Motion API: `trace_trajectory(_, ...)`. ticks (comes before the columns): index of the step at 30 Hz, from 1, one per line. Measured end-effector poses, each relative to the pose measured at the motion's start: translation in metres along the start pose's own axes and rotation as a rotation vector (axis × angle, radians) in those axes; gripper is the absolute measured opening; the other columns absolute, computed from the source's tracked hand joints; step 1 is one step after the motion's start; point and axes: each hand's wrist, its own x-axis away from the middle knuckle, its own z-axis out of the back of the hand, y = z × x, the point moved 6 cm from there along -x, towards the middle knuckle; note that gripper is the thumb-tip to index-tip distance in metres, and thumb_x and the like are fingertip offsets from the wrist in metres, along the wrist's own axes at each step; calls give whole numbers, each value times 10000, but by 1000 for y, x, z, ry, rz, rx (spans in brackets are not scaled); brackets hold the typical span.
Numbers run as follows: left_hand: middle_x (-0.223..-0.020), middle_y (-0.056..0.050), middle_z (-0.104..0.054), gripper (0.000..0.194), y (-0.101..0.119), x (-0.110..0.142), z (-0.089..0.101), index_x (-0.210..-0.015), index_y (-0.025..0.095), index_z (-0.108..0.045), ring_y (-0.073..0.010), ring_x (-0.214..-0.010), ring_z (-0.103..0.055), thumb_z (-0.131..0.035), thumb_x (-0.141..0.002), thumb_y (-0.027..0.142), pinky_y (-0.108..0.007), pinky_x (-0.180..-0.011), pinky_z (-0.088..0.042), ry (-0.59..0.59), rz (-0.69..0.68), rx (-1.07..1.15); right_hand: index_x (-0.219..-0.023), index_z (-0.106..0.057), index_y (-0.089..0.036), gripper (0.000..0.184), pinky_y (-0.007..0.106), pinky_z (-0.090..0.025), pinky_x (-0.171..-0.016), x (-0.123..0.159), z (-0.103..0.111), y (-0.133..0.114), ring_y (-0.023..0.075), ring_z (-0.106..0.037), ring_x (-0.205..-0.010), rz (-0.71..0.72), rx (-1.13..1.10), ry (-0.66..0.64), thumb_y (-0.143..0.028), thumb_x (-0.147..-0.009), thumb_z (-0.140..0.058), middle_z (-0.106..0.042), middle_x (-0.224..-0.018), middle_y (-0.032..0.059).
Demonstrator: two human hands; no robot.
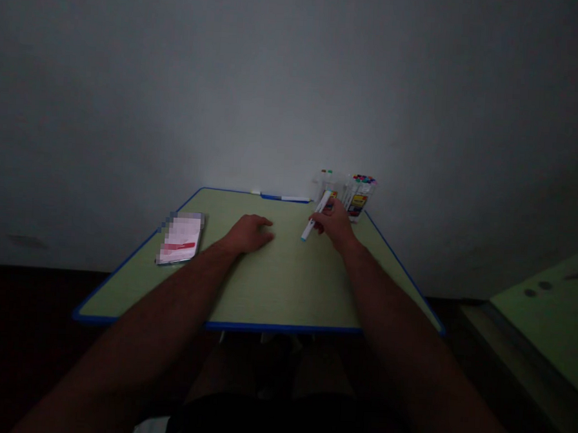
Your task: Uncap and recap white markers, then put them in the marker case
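Observation:
A white marker pen is held at a slant in my right hand, above the right half of the table. Just behind that hand stand two clear marker cases. The left case shows a few coloured caps and is partly hidden by the hand and pen. Many coloured caps fill the top of the right case. My left hand rests on the tabletop near its middle, thumb and fingers apart, with nothing in it.
The pale green table has a blue edge and stands against a grey wall. At its left lies a phone-like slab, partly pixelated. A white pen lies along the back edge. A green panel is at the far right.

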Motion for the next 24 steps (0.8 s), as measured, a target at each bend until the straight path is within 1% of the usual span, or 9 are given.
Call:
trace_trajectory(3,-1279,-128,-702,477,0,-1,-2,-1225,171,-729,-318,-1217,-628,-653,-819,409,-403,-1089,-444,-6,-20,-13,-1510,-263,-220,1036,223,-463,-420,4,4,-4,156,-614,-510,-4,-70,13,-252,-595,-748,-649,-681,-53)
trace_trajectory(6,-1275,-134,-704,497,2,-1,-3,-1241,162,-722,-310,-1212,-632,-637,-825,421,-398,-1090,-442,-14,-46,-28,-1577,-107,-259,1166,222,-494,-437,7,8,-10,170,-660,-546,22,-113,27,-269,-611,-761,-669,-707,-52)
trace_trajectory(9,-1282,-144,-698,507,3,-1,-4,-1251,153,-718,-308,-1214,-630,-627,-830,420,-402,-1092,-438,-26,-58,-31,-1559,-141,-273,1099,207,-495,-429,8,14,-13,167,-678,-553,35,-146,77,-278,-643,-748,-685,-731,-50)
trace_trajectory(11,-1289,-145,-694,510,3,-1,-4,-1254,153,-717,-312,-1223,-622,-629,-827,419,-408,-1096,-433,-25,-55,-33,-1517,-211,-274,997,192,-483,-412,7,17,-12,156,-677,-533,14,-168,123,-287,-670,-737,-692,-742,-52)
trace_trajectory(15,-1256,-117,-712,477,1,-2,-4,-1215,199,-737,-304,-1207,-628,-643,-807,426,-400,-1087,-438,-1,-47,-23,-1308,-408,-238,599,168,-455,-380,3,26,-15,130,-650,-476,-47,-256,244,-299,-772,-669,-688,-717,-46)
trace_trajectory(17,-1220,-96,-728,445,0,-2,-4,-1170,227,-753,-294,-1193,-633,-665,-778,418,-390,-1082,-440,17,-41,11,-1226,-445,-221,455,162,-455,-378,2,33,-21,123,-647,-471,-61,-287,318,-274,-813,-629,-672,-694,-45)
trace_trajectory(19,-1194,-81,-738,426,-1,-2,-4,-1132,244,-763,-290,-1187,-634,-684,-750,414,-388,-1079,-441,31,-37,46,-1267,-424,-216,483,167,-469,-384,0,42,-30,126,-650,-477,-66,-280,371,-233,-823,-612,-658,-683,-48)
trace_trajectory(22,-1191,-82,-737,413,0,-3,-4,-1105,247,-771,-293,-1183,-633,-691,-737,415,-393,-1070,-448,38,-30,67,-1439,-278,-236,703,191,-505,-404,-8,59,-48,136,-659,-496,-19,-234,431,-179,-818,-600,-661,-720,-51)
trace_trajectory(24,-1188,-83,-738,402,0,-3,-4,-1089,249,-777,-298,-1181,-633,-693,-733,416,-396,-1066,-451,43,-20,67,-1466,-237,-238,747,194,-513,-412,-19,71,-59,137,-666,-513,13,-210,453,-173,-818,-603,-663,-750,-46)
